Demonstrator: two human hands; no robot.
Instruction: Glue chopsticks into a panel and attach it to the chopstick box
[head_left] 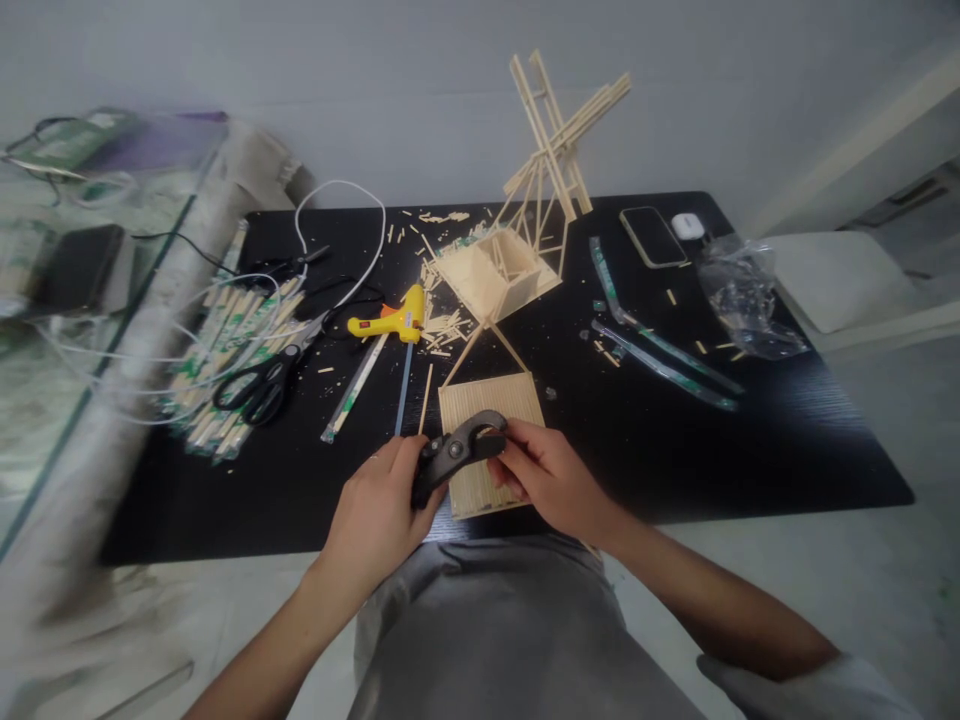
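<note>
My left hand [379, 500] is wrapped round the handles of a black hand cutter [456, 450] with a hooked jaw. At the jaw, my right hand [551, 475] is closed in a pinch on a thin wooden stick [590, 548]; most of it is hidden by the hand, and its end shows below the wrist. Under both hands lies a flat panel of wooden sticks [491, 395], two slanting sticks rising from its far corners. Beyond it stands a stick-built windmill model [499, 270] with crossed blades.
A yellow glue gun [390, 318], black scissors [259, 385] and a pile of wrapped chopsticks [225, 370] are on the left. Stick offcuts [448, 335] lie scattered beside the model. On the right are a phone [652, 237], a white case [688, 226], wrappers [667, 365] and a plastic bag [746, 300].
</note>
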